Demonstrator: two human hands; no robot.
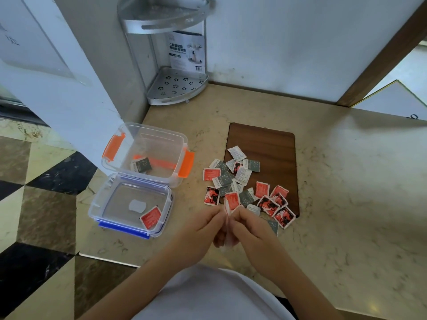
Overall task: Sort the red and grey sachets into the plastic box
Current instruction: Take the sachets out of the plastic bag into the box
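While both hands, left and right, grip-pinch one thin red sachet together, bare beige counter lies rightward.

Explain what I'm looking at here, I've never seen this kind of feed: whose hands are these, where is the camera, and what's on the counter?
There is no machine: a person works with bare hands, and the one camera sits on their head, looking forward and down.

The left hand and right hand meet in front of the body, pinching a red sachet edge-on between their fingertips.

On the marble counter lies a wooden board with a loose pile of red and grey sachets spilling off its left edge.

To the left stand two clear plastic containers: an orange-clipped box with a grey sachet inside, and a blue-edged one holding one red packet. A metal corner shelf stands behind.
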